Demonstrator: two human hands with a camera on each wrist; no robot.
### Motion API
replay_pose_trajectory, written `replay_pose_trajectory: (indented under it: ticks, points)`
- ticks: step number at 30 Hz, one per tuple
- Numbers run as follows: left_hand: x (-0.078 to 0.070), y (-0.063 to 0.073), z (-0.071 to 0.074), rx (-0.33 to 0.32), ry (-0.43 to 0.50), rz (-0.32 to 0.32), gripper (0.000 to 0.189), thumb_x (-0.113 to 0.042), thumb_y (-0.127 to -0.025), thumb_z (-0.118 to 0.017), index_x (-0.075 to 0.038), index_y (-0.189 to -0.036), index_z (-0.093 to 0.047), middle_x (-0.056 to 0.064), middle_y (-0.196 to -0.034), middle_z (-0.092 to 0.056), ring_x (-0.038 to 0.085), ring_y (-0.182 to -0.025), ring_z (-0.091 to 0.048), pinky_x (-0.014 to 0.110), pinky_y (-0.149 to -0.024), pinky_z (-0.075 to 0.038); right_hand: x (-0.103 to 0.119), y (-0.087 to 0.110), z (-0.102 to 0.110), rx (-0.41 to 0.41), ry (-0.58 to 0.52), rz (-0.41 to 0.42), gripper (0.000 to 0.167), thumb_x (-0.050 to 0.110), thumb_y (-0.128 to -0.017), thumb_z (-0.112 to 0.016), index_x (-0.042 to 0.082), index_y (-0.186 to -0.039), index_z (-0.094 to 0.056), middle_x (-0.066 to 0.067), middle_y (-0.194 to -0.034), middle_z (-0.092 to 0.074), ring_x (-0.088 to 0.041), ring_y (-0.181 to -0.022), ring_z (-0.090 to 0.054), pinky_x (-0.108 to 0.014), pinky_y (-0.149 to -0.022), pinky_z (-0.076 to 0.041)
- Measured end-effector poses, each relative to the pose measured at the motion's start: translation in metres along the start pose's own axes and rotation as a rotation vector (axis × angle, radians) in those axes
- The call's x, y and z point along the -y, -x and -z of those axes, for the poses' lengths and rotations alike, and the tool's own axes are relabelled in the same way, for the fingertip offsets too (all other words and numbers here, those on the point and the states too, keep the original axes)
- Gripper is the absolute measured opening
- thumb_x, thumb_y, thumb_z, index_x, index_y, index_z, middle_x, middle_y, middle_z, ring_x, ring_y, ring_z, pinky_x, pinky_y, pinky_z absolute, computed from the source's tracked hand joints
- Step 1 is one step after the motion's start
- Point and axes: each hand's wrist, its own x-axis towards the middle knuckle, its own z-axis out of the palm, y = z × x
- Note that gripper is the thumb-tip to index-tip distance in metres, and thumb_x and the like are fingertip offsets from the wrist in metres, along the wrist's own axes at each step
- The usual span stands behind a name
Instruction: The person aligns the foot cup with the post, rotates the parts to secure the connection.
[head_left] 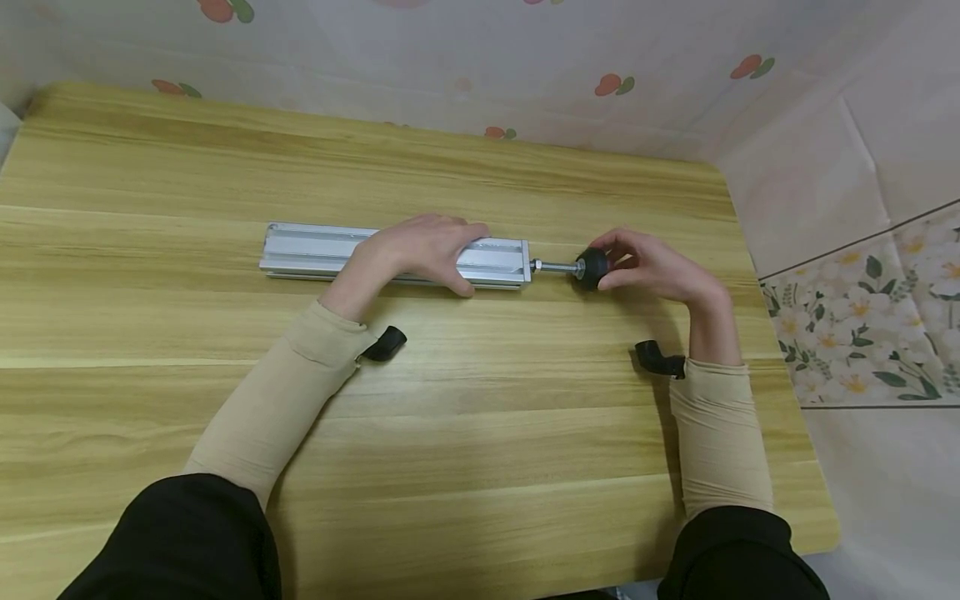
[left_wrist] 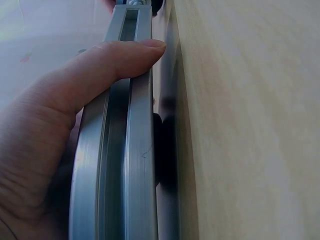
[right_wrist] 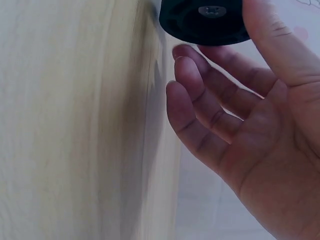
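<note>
You're gripping metal bar (head_left: 315,246) with left hand (head_left: 427,250), thumb crossing near side. Bar is stretching sideways over wooden table (head_left: 487,433); whether it's touching wood, cannot tell. With right hand (head_left: 652,267) you're pinching round black foot (head_left: 589,272), lower fingers curving loosely. Threaded bolt (head_left: 558,267) is joining foot to bar's right end.

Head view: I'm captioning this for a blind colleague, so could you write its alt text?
A person's left hand grips a grooved metal bar over a wood-grain table, while the right hand pinches a round black piece on the rod at the bar's right end.
</note>
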Motion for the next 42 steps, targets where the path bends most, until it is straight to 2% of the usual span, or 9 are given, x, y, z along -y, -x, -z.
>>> replay_pose_trajectory:
  ticks: [4,8,14,17,22,24,28,35,42]
  points:
    - [-0.001,0.001,0.000,0.002,0.001,0.003,0.084,-0.042,-0.085,-0.075,-0.012,-0.155,-0.039,0.009,-0.136,-0.061,0.027,-0.124,-0.057,0.048,-0.115,-0.039,-0.002,0.002,0.001,-0.002,0.016,0.018,0.045,0.009,-0.098,-0.068,0.004,-0.140,-0.057,-0.016,-0.131,-0.062,-0.003,-0.106,-0.059,-0.014,-0.087,-0.047]
    - [-0.001,0.001,0.000,0.003,-0.004,0.001,0.083,-0.041,-0.085,-0.075,-0.012,-0.154,-0.040,0.009,-0.135,-0.062,0.028,-0.124,-0.057,0.049,-0.116,-0.039,-0.003,0.004,0.002,0.006,0.026,0.015,0.040,0.011,-0.101,-0.063,0.003,-0.140,-0.058,-0.014,-0.127,-0.061,-0.006,-0.103,-0.058,-0.016,-0.086,-0.046]
    - [-0.001,0.001,-0.001,-0.002,-0.008,-0.003,0.081,-0.041,-0.085,-0.075,-0.012,-0.153,-0.041,0.009,-0.131,-0.063,0.027,-0.120,-0.058,0.048,-0.112,-0.041,-0.003,0.004,0.002,0.024,0.052,0.010,0.040,0.017,-0.104,-0.059,0.004,-0.143,-0.059,-0.013,-0.129,-0.060,-0.014,-0.104,-0.051,-0.020,-0.087,-0.041]
    - [-0.001,0.000,-0.001,-0.005,-0.012,-0.008,0.080,-0.041,-0.085,-0.075,-0.012,-0.152,-0.042,0.009,-0.131,-0.063,0.027,-0.118,-0.059,0.048,-0.111,-0.042,-0.003,0.003,0.002,0.031,0.068,0.015,0.044,0.019,-0.105,-0.059,0.009,-0.147,-0.056,-0.012,-0.128,-0.060,-0.014,-0.103,-0.051,-0.021,-0.085,-0.041]
    - [-0.001,0.000,-0.001,-0.010,-0.010,-0.010,0.080,-0.041,-0.084,-0.075,-0.012,-0.152,-0.042,0.009,-0.132,-0.063,0.027,-0.117,-0.059,0.048,-0.111,-0.043,-0.001,0.003,0.002,0.043,0.027,0.003,0.059,0.016,-0.098,-0.069,0.015,-0.153,-0.048,-0.007,-0.139,-0.057,-0.013,-0.114,-0.057,-0.015,-0.091,-0.048]
    - [-0.001,0.000,-0.001,-0.013,-0.008,-0.011,0.080,-0.040,-0.084,-0.075,-0.012,-0.151,-0.042,0.009,-0.131,-0.064,0.027,-0.117,-0.060,0.048,-0.110,-0.043,0.000,0.002,0.002,0.049,-0.019,-0.009,0.065,0.012,-0.092,-0.076,0.012,-0.151,-0.047,-0.008,-0.144,-0.054,-0.019,-0.121,-0.058,-0.016,-0.094,-0.050]
    - [-0.001,0.001,-0.001,-0.013,-0.008,-0.013,0.078,-0.040,-0.084,-0.076,-0.012,-0.149,-0.044,0.009,-0.127,-0.065,0.027,-0.115,-0.060,0.048,-0.108,-0.044,0.003,-0.002,-0.002,0.053,-0.072,-0.029,0.073,0.006,-0.083,-0.085,0.006,-0.143,-0.044,-0.012,-0.140,-0.053,-0.029,-0.120,-0.061,-0.022,-0.093,-0.055]
    - [-0.002,0.002,-0.001,-0.008,-0.011,-0.007,0.080,-0.040,-0.085,-0.075,-0.011,-0.151,-0.042,0.009,-0.128,-0.064,0.027,-0.116,-0.060,0.049,-0.109,-0.043,0.003,-0.007,-0.008,0.027,-0.080,-0.034,0.073,0.001,-0.080,-0.086,0.003,-0.139,-0.044,-0.012,-0.136,-0.052,-0.030,-0.116,-0.062,-0.019,-0.090,-0.055]
    - [-0.001,0.000,-0.001,-0.005,-0.011,-0.006,0.081,-0.041,-0.085,-0.076,-0.012,-0.152,-0.041,0.009,-0.127,-0.065,0.027,-0.117,-0.059,0.048,-0.109,-0.044,0.000,-0.005,-0.006,0.021,-0.053,-0.037,0.062,0.004,-0.083,-0.083,0.003,-0.135,-0.049,-0.015,-0.133,-0.058,-0.030,-0.117,-0.063,-0.015,-0.089,-0.054]
